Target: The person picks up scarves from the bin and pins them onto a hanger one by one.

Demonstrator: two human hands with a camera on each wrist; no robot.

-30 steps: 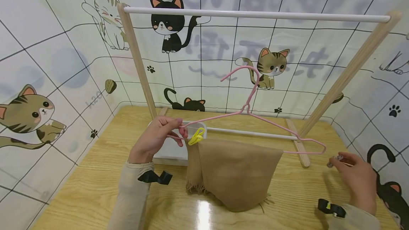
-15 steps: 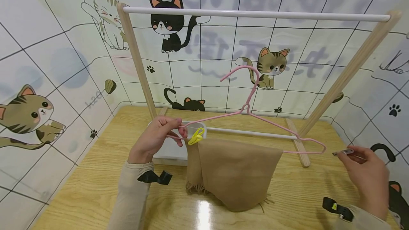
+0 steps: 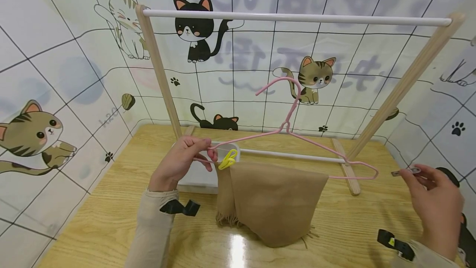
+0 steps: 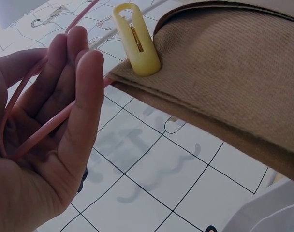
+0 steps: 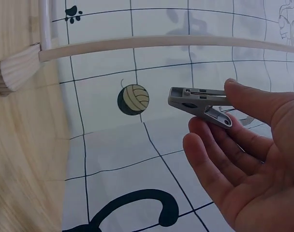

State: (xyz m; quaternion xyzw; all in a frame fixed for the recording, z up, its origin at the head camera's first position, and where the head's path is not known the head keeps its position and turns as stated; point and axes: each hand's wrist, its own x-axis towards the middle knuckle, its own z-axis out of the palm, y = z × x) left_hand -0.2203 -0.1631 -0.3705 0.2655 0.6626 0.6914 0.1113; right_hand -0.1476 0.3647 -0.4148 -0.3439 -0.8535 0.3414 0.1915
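My left hand (image 3: 182, 158) grips the left end of a pink clothes hanger (image 3: 256, 136), its fingers curled round the wire. A brown fringed cloth (image 3: 279, 202) hangs folded over the hanger's lower bar. Close to my left fingers, a yellow clothespin (image 3: 227, 159) clips the cloth's left corner to the bar; the left wrist view shows that clothespin (image 4: 137, 41) from close by. Off to the right, beyond the hanger's right end, my right hand (image 3: 436, 199) pinches a grey clothespin (image 5: 200, 104) between thumb and fingers, apart from the cloth.
Behind the hanger stands a wooden rack with a white top rail (image 3: 297, 17) and a lower rail (image 3: 293, 156). A white bin (image 3: 197, 179) sits on the wooden table (image 3: 104, 218) behind my left hand. Walls printed with cats enclose the back and sides.
My right hand has moved rightward and slightly up, away from the hanger's end, and the grey clothespin in it shows more plainly. The left hand, hanger and cloth have stayed in place.
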